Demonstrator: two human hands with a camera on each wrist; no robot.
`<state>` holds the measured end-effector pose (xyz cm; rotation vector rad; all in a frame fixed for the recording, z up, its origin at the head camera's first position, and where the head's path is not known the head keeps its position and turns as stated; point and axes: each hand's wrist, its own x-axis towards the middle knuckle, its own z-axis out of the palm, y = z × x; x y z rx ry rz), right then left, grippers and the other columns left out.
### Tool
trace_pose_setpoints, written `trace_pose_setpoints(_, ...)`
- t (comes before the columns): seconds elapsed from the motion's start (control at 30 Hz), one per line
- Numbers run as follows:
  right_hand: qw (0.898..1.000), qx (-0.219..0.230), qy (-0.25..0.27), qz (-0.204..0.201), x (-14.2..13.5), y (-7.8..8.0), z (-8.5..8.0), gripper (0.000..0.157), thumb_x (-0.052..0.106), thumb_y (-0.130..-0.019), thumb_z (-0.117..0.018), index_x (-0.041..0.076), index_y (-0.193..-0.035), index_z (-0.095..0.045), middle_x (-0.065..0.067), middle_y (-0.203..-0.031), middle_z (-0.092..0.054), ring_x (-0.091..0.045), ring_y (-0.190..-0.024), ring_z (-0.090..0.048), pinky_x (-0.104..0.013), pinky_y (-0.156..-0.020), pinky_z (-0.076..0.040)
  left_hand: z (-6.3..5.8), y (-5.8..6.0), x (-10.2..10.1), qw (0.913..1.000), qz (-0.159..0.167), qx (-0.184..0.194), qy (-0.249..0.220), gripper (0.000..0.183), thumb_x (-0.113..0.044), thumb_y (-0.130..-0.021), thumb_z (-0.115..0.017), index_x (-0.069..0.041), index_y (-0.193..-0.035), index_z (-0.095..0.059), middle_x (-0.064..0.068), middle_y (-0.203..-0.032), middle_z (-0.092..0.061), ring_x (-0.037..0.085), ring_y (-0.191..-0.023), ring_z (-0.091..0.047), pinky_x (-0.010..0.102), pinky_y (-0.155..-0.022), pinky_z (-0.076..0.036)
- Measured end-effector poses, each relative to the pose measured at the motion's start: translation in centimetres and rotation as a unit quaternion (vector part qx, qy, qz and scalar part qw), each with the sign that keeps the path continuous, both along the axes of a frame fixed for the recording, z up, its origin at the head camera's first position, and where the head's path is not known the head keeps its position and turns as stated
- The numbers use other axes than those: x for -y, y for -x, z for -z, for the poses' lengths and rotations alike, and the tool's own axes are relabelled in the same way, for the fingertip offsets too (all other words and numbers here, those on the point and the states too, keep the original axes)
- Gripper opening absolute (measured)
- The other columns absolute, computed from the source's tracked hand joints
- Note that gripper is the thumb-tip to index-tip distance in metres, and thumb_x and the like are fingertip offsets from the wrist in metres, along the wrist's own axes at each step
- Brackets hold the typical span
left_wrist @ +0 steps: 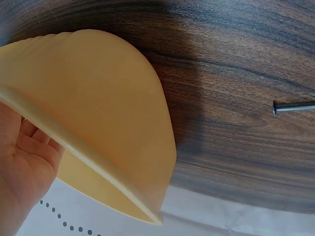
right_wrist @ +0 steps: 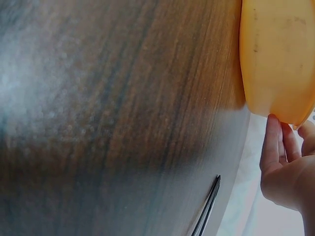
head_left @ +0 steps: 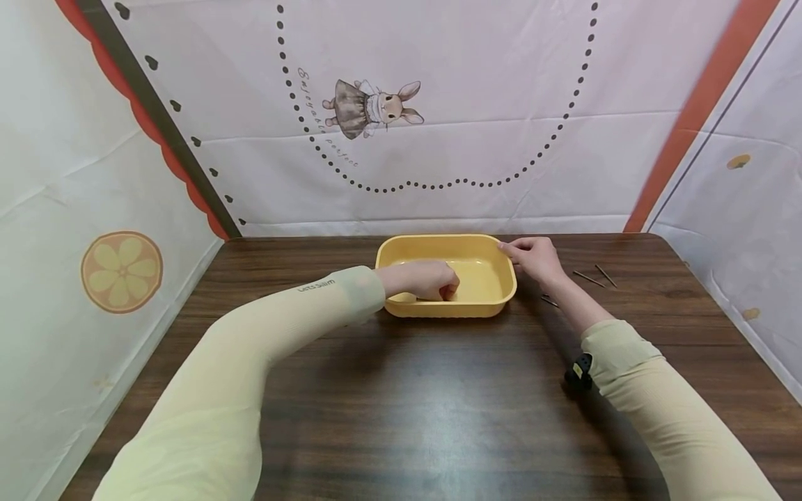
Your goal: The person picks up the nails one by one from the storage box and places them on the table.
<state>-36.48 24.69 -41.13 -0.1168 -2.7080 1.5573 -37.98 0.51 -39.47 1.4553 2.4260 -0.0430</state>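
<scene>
A yellow plastic basin stands near the back edge of the table. My left hand reaches into it from the left, with its fingers curled low inside. In the left wrist view the basin's rim partly covers this hand, and its fingertips are hidden, so I cannot tell whether they hold anything. On the basin's right end, my right hand grips the rim, with the thumb on top and the fingers against the outer wall. A dark nail lies on the table beside the basin in the left wrist view.
Several thin nails lie on the dark wood table to the right of the basin. Close to the right forearm are more slim metal pieces. A printed white cloth hangs behind the table.
</scene>
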Motion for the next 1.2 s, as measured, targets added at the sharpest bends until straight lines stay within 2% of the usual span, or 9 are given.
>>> trace_pose_setpoints(0.17,1.0,0.001,0.006,0.001,0.1,0.0,0.0,0.047,0.037,-0.094,-0.066,-0.006,-0.112,-0.07,-0.01,-0.097,-0.071,0.004,-0.065,-0.064,-0.024,-0.068,-0.062,-0.2,-0.1,-0.1,0.9999,0.002,-0.01,-0.01,0.011,-0.003,-0.088,-0.065,-0.008,-0.081,-0.072,-0.003,-0.076,-0.064,0.008,-0.07,-0.052,0.019,-0.063,-0.046)
trace_pose_setpoints(0.37,1.0,-0.001,0.013,0.002,-0.1,-0.1,-0.1,0.047,0.037,-0.093,-0.067,-0.007,-0.111,-0.07,0.004,-0.082,-0.068,0.004,-0.064,-0.064,-0.021,-0.065,-0.061,-0.3,-0.4,-0.5,0.9995,0.007,-0.03,0.006,0.022,0.0,-0.088,-0.06,-0.013,-0.071,-0.061,-0.008,-0.068,-0.051,0.009,-0.067,-0.045,0.017,-0.059,-0.035)
trace_pose_setpoints(0.57,1.0,0.001,0.001,-0.002,-0.1,-0.2,-0.1,0.048,0.039,-0.094,-0.066,-0.006,-0.112,-0.07,0.0,-0.087,-0.07,0.004,-0.064,-0.064,-0.019,-0.064,-0.06,0.0,-0.6,-0.8,0.9982,0.024,-0.038,0.04,0.034,0.007,-0.083,-0.053,-0.02,-0.064,-0.048,-0.01,-0.063,-0.04,0.009,-0.064,-0.037,0.017,-0.055,-0.028)
trace_pose_setpoints(0.8,1.0,-0.003,0.008,-0.006,0.0,0.0,-0.1,0.048,0.038,-0.094,-0.066,-0.006,-0.113,-0.07,0.004,-0.082,-0.07,0.004,-0.064,-0.064,-0.018,-0.063,-0.059,0.0,-0.4,-1.2,0.998,0.025,-0.025,0.053,0.039,0.012,-0.079,-0.049,-0.019,-0.058,-0.04,-0.009,-0.059,-0.033,0.008,-0.059,-0.031,0.017,-0.052,-0.022)
trace_pose_setpoints(0.97,1.0,-0.003,0.006,-0.007,-0.1,0.0,0.0,0.049,0.039,-0.094,-0.066,-0.006,-0.113,-0.069,0.001,-0.086,-0.07,0.004,-0.065,-0.064,-0.018,-0.063,-0.059,-0.1,-0.5,-1.2,0.9982,0.023,-0.024,0.05,0.036,0.01,-0.082,-0.049,-0.019,-0.062,-0.04,-0.007,-0.063,-0.034,0.009,-0.063,-0.033,0.018,-0.055,-0.025)
trace_pose_setpoints(1.2,1.0,-0.001,-0.001,-0.007,-0.1,0.0,0.0,0.048,0.039,-0.094,-0.065,-0.005,-0.112,-0.07,-0.006,-0.093,-0.071,0.003,-0.065,-0.064,-0.023,-0.067,-0.061,0.1,-0.3,-0.8,0.9976,0.028,-0.058,0.025,0.031,-0.002,-0.09,-0.056,-0.018,-0.065,-0.047,-0.008,-0.066,-0.042,0.01,-0.065,-0.04,0.018,-0.057,-0.031)
